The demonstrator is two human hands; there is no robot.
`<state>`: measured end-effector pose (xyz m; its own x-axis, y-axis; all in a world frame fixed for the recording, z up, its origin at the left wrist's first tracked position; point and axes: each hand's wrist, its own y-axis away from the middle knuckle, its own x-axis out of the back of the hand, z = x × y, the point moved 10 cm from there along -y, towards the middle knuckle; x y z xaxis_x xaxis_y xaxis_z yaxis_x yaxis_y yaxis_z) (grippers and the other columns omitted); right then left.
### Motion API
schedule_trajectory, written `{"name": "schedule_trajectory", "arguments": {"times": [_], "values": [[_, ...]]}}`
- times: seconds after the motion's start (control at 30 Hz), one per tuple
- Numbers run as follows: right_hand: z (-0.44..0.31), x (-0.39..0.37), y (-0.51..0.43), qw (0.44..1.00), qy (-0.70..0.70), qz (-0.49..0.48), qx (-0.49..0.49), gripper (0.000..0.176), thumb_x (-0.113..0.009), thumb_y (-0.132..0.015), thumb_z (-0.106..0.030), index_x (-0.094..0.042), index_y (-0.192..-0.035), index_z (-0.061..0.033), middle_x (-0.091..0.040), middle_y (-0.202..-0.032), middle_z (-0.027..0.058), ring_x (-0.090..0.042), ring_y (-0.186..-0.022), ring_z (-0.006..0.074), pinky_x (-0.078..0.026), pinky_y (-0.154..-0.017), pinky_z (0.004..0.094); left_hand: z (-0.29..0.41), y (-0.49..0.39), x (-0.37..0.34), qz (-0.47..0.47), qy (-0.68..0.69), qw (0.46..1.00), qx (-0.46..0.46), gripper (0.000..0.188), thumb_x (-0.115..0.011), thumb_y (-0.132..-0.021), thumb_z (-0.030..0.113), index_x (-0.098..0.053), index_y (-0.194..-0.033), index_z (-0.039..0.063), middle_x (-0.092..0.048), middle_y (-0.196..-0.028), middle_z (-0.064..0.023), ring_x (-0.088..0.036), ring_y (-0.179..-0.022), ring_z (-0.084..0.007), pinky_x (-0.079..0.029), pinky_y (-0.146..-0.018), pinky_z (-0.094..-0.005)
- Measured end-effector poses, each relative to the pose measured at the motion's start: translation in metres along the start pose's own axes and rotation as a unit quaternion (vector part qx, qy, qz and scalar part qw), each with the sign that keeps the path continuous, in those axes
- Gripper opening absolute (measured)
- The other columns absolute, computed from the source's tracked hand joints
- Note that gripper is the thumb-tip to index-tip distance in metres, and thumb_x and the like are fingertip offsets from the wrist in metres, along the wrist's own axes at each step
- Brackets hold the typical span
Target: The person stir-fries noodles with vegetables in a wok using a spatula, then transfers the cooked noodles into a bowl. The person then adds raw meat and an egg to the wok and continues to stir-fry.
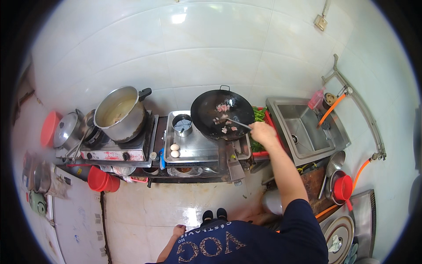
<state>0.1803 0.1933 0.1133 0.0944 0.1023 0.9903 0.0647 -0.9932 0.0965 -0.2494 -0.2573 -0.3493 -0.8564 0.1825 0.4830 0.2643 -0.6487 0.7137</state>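
My right hand grips the handle of a metal cooking utensil, whose head is blurred among the food. That head sits inside a black wok with pieces of pinkish meat scattered over its oily bottom. The wok rests over the right part of a metal tray, its handle pointing towards me. On the tray's left side are two eggs and a small metal pot of dark liquid. My left hand hangs low by my body, apart from the counter; its fingers are too small to read.
Left of the tray, a large metal pot of cloudy liquid stands on a gas stove. Leafy greens fill a red basket beside a steel sink. A broad metal blade overhangs the counter's front edge. Red scoops hang at left.
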Motion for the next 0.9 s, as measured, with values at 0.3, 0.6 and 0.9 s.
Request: {"name": "schedule_trajectory", "arguments": {"times": [0.3,0.6,0.9], "values": [[0.005,0.012,-0.001,0.999,0.012,0.040,-0.018,0.030,-0.063,-0.087,-0.018,-0.072,-0.116,-0.0180,-0.071,-0.102,0.0172,-0.069,-0.096,0.0332,-0.055,-0.084,0.0453,-0.057,0.006,-0.017,-0.037,-0.064,0.997,0.035,0.046,-0.065,-0.081,0.043,-0.074,-0.103,0.004,-0.073,-0.100,-0.0179,-0.071,-0.097,-0.0288,-0.054,-0.087,-0.0360],[0.007,0.007,0.015,0.999,-0.043,0.018,0.024,0.031,-0.063,-0.087,-0.022,-0.071,-0.117,-0.0181,-0.071,-0.106,0.0153,-0.067,-0.102,0.0324,-0.054,-0.086,0.0454,-0.019,0.002,-0.002,-0.001,-0.061,0.998,-0.007,0.046,-0.063,-0.084,0.043,-0.073,-0.105,0.003,-0.074,-0.097,-0.0158,-0.071,-0.096,-0.0280,-0.055,-0.084,-0.0368],[-0.002,0.032,0.032,0.999,-0.013,0.009,0.032,0.026,-0.065,-0.086,-0.021,-0.074,-0.110,-0.0198,-0.071,-0.098,0.0161,-0.068,-0.096,0.0329,-0.055,-0.081,0.0462,-0.024,-0.007,-0.020,-0.032,-0.049,0.998,0.022,0.044,-0.068,-0.080,0.038,-0.073,-0.104,0.001,-0.073,-0.099,-0.0169,-0.070,-0.098,-0.0274,-0.054,-0.086,-0.0347]]}}
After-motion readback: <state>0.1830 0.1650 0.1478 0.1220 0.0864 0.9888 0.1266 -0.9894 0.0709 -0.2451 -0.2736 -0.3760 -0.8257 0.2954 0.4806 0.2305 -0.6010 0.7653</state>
